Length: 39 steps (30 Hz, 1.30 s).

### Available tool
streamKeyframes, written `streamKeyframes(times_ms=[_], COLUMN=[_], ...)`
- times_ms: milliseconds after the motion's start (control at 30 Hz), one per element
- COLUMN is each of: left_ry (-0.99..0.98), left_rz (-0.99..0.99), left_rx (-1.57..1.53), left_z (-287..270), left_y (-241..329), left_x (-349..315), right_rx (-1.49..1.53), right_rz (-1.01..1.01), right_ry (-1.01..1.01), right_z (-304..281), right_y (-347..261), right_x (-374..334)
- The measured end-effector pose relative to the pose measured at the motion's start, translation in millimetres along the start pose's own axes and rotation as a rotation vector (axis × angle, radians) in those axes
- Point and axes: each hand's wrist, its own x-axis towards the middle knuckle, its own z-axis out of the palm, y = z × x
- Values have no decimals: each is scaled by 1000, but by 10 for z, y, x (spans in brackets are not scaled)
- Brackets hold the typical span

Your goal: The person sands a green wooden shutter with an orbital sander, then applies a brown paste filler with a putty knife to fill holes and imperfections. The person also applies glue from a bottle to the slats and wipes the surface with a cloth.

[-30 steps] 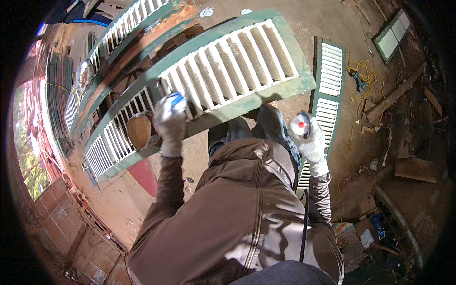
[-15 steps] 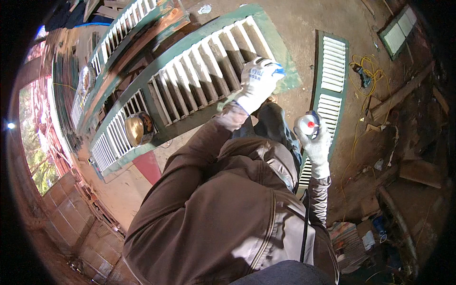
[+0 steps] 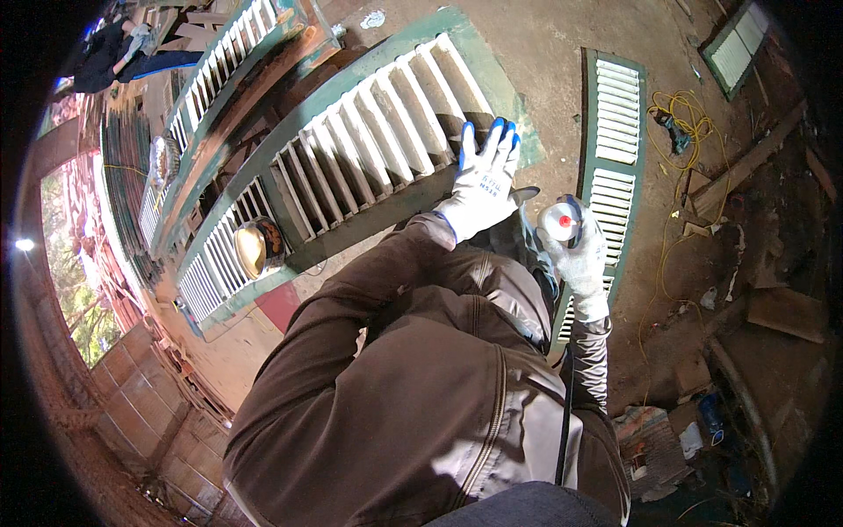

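My left hand wears a white knit glove with blue-dipped fingertips. It lies flat and spread open, palm down, on the lower right end of the shutter — it grips nothing. The fingers point toward the top of the frame and cover the last slats beside the frame rail.

The shutter runs diagonally from centre top down to the left edge. Its frame is green-painted wood, flat and worn; the slats are narrow, parallel and whitish, dull and chalky in finish.

My right hand, in a matching white glove, sits right of centre. It is closed around a tool with a round pale end and a red dot in the middle. I cannot tell the tool's full shape; the glove hides its body. A thin dark cord hangs down from this side along my brown jacket.

A shallow round bowl, metallic with a yellowish inside, rests on the shutter's lower left part. A second shutter — green frame, white slats — lies on the dirt floor just right of my hands. A yellow cable lies tangled in the upper right.
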Motion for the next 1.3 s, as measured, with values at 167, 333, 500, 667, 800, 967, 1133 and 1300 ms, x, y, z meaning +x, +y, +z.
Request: streamKeyframes(times_ms=[167,333,500,667,800,967,1133,1300], left_ry=[-5,-15,59,211,56,73,146,153], left_rz=[7,121,163,95,51,-71,-256,-230], left_rx=[16,86,0,-174,-161,-179,-236,-241], left_z=[-3,278,323,400,289,288,386,405], left_y=[77,130,193,338,488,461,629,662], left_x=[320,30,242,436,86,333,534,456], right_rx=[-30,-24,17,125,141,410,403,478], right_rz=[-24,21,89,134,124,220,195,194], right_ry=[25,0,70,193,184,219,229,268], right_z=[-13,-52,-62,-251,-324,-241,-200,-162], right_y=[9,-21,95,156,216,187,158,232], right_x=[73,78,14,120,192,289,356,353])
